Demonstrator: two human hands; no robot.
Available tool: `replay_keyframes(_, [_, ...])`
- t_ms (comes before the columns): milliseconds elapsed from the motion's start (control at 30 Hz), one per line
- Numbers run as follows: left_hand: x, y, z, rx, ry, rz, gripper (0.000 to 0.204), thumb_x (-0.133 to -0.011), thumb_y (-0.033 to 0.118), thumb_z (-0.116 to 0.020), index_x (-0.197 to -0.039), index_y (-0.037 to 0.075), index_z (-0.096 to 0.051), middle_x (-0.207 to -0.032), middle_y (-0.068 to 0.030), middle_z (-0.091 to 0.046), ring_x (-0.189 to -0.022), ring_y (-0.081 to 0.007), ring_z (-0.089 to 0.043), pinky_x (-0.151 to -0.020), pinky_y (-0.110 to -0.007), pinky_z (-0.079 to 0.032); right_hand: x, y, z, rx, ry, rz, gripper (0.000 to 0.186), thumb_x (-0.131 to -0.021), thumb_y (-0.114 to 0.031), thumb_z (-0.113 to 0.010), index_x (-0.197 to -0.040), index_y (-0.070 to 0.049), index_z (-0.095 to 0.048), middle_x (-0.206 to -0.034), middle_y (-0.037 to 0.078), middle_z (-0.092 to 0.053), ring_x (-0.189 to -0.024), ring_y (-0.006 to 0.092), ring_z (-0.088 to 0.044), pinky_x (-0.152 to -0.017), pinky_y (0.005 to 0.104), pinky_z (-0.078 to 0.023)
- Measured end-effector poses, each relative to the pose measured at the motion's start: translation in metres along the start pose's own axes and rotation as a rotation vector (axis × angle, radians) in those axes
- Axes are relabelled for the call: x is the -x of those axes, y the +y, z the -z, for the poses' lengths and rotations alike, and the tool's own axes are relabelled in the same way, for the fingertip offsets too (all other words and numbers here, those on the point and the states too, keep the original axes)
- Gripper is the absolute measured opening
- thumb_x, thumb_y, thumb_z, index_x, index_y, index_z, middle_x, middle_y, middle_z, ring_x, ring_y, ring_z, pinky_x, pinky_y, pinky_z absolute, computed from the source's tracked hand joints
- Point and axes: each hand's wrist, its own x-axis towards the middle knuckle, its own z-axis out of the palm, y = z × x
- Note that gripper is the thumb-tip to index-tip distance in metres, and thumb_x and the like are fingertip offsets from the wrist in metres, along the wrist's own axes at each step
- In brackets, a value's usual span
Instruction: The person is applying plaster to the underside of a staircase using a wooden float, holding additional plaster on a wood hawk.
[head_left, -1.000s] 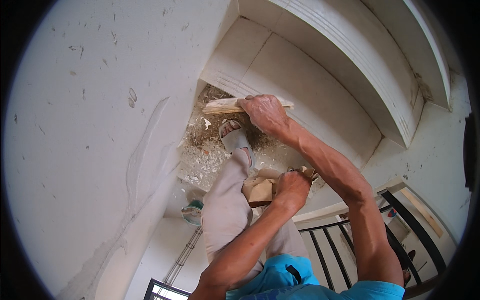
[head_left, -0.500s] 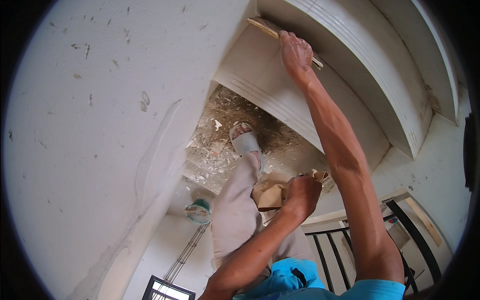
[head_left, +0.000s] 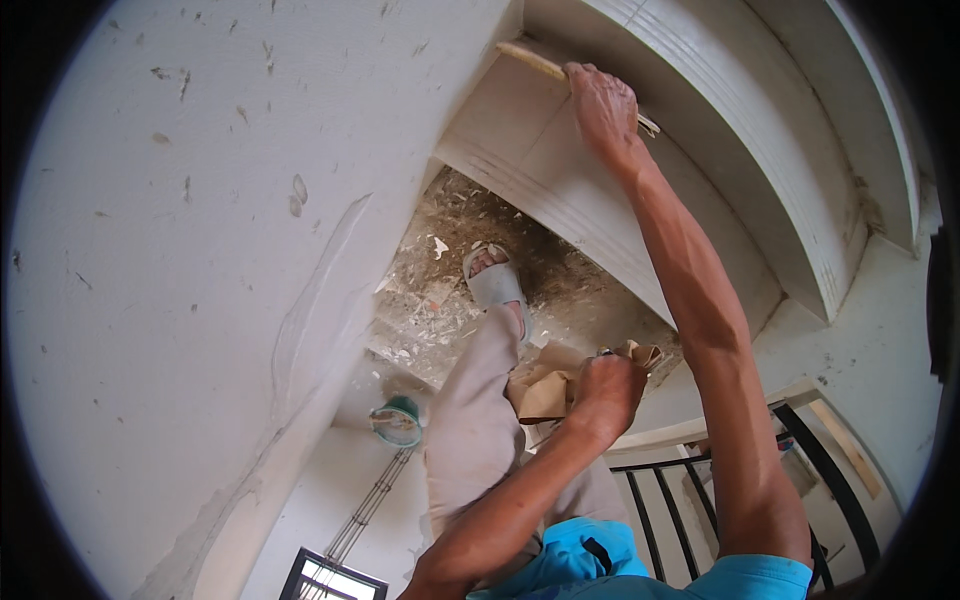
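My right hand (head_left: 606,106) reaches far forward, its fingers closed round a thin, flat tan strip (head_left: 533,60). The strip lies along the back of a pale stair tread (head_left: 530,125), close to the riser, and sticks out on both sides of the fist. Whether it is wood or folded board, I cannot tell. Near my lap, my left hand (head_left: 610,392) is closed on a crumpled piece of brown paper (head_left: 542,392). A small dark bit shows at the top of that fist, too little to name.
Curved stairs (head_left: 730,120) rise ahead and to the right. A white, marked wall (head_left: 190,250) fills the left. Paint flakes and dirt litter the landing (head_left: 440,270), where my sandalled foot (head_left: 495,280) stands. A green bucket (head_left: 397,422) is lower left; a black railing (head_left: 672,505) is lower right.
My right hand and the strip have shifted slightly right and nearer along the tread. The left hand stays almost still with the brown paper.
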Motion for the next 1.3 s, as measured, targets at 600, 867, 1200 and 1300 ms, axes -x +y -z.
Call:
replay_keyframes(600, [0.002,0.010,-0.002,-0.120,-0.277,0.007,0.015,-0.076,0.005,-0.066,-0.089,0.006,-0.072,-0.094,-0.0164,-0.070,-0.090,-0.0286,-0.068,-0.080,-0.038,-0.055,0.128,-0.078,0.055,-0.295,-0.244,0.103,0.037,-0.081,0.001,-0.053,-0.114,-0.006,-0.067,-0.098,0.015,-0.071,-0.073,0.0265,-0.071,-0.067,0.0392,-0.059])
replay_keyframes(867, [0.005,0.015,0.000,-0.083,-0.312,0.029,0.015,-0.078,0.012,-0.070,-0.090,0.002,-0.072,-0.098,-0.0173,-0.066,-0.093,-0.0294,-0.068,-0.080,-0.038,-0.054,0.171,0.113,0.067,0.128,-0.062,-0.322,0.031,-0.089,-0.006,-0.050,-0.115,-0.015,-0.065,-0.104,0.011,-0.068,-0.090,0.0311,-0.067,-0.081,0.0420,-0.053])
replay_keyframes(1200, [0.007,0.007,0.000,-0.107,-0.328,-0.050,0.017,-0.072,0.003,-0.068,-0.088,0.003,-0.072,-0.097,-0.0178,-0.067,-0.093,-0.0320,-0.067,-0.081,-0.040,-0.054,0.277,0.078,0.044,0.102,-0.119,0.089,0.039,-0.090,-0.008,-0.050,-0.128,-0.014,-0.058,-0.120,0.010,-0.065,-0.109,0.0277,-0.063,-0.089,0.0410,-0.053])
replay_keyframes(1300, [0.007,0.010,0.001,-0.133,-0.423,-0.076,0.017,-0.072,0.004,-0.067,-0.088,0.002,-0.071,-0.097,-0.0183,-0.068,-0.093,-0.0325,-0.067,-0.082,-0.041,-0.054,0.296,0.027,0.093,-0.087,-0.526,0.160,0.048,-0.084,-0.006,-0.057,-0.131,-0.014,-0.058,-0.126,0.014,-0.063,-0.104,0.0274,-0.067,-0.092,0.0367,-0.054])
